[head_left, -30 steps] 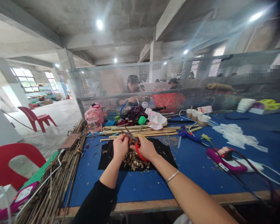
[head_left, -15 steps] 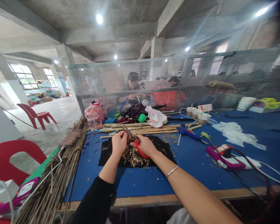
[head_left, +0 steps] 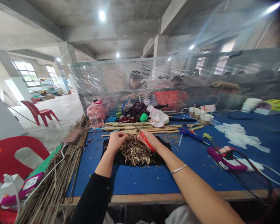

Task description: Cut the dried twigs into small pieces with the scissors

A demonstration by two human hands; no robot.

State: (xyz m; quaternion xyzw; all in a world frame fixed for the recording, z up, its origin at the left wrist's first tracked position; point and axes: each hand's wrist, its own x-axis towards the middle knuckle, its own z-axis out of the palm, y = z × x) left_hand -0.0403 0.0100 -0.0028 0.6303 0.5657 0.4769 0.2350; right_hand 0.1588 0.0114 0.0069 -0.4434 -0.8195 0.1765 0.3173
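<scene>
In the head view, my right hand (head_left: pixel 151 140) is closed on scissors (head_left: pixel 146 140) with red handles, their blades pointing up and to the left. My left hand (head_left: pixel 117 140) is at the left edge of the heap, thumb and fingers drawn together; whatever may be between them is too small to make out. Between and below both hands lies a heap of dry brown plant bits (head_left: pixel 137 151), pale flakes mixed in. It rests on a black cloth (head_left: pixel 119 160) spread over the blue tabletop (head_left: pixel 140 180).
Thin bamboo sticks (head_left: pixel 142 132) lie beyond the heap. A bundle of dry stalks (head_left: pixel 53 180) runs along the left edge. To the right are a blue glue gun (head_left: pixel 189 133), a purple power strip (head_left: pixel 226 159) with cables, and white plastic (head_left: pixel 238 137). A perforated metal screen (head_left: pixel 102 77) stands behind.
My hands have moved apart, the left one to the left and lower, the right one slightly right with the scissors. More of the heap shows between them. The view has shifted slightly.
</scene>
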